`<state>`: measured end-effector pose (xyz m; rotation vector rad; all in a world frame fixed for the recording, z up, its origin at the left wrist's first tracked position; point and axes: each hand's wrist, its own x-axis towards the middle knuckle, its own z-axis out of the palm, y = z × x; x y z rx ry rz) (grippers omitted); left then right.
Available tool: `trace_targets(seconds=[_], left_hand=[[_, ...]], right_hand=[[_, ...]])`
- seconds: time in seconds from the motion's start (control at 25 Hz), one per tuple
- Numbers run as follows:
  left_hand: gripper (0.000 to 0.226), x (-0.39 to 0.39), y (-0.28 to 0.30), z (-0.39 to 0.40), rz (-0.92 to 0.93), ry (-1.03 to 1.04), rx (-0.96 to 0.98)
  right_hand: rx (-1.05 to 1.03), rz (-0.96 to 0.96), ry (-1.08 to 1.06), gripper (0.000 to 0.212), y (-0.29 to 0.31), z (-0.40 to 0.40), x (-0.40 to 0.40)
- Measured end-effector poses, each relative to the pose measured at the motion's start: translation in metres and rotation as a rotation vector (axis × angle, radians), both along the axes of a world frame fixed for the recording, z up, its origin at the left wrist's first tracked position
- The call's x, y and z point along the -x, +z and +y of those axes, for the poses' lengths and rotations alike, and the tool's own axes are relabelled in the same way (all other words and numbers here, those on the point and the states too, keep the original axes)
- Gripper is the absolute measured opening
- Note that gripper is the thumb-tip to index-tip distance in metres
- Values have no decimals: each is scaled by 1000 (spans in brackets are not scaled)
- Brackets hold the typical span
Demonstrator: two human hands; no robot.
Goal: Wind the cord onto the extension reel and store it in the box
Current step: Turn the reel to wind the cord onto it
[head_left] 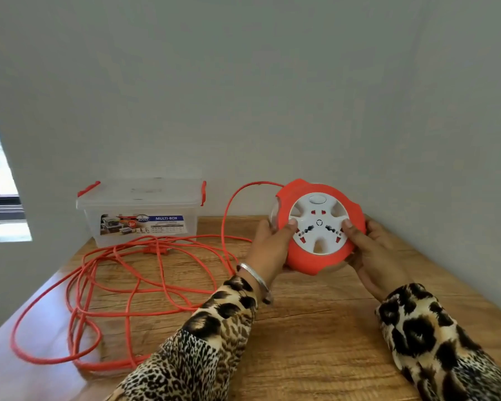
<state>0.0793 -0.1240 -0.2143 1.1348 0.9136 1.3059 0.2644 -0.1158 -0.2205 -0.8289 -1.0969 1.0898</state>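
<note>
The round orange extension reel [304, 256] with a white socket face is lifted above the wooden table, tilted toward me. My left hand [269, 244] grips its left edge with the thumb on the white face. My right hand [373, 250] grips the right edge, thumb also on the face. The orange cord [156, 285] leaves the reel's top left, arcs down and lies in loose tangled loops over the left half of the table. Its plug [155, 250] lies near the box. The clear plastic box [142, 211] with orange latches stands at the back left, lid on.
The wooden table [315, 328] sits in a corner, with grey walls behind and to the right. A window [0, 198] is at the far left. Some cord loops reach the table's left edge.
</note>
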Motion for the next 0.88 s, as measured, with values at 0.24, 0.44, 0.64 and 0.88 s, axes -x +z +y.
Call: trace_targets(seconds=[0.24,0.44,0.64,0.88], left_hand=[[33,-6,-24,-10,-55,-73,123],[36,-6,-26,-8,-1,-30,60],[23,-1,-22,-4,28,-68,43],[23,-1,-19,-5,129,-84,-23]], right_hand=[[-117,-467,-151,51,0,1,-17],[-500,-1068,-574,45,7,-13,-8],[-544,-1461,-595,53,7,-29,8],[-473,-1736,-697,64,-7,-26,16]])
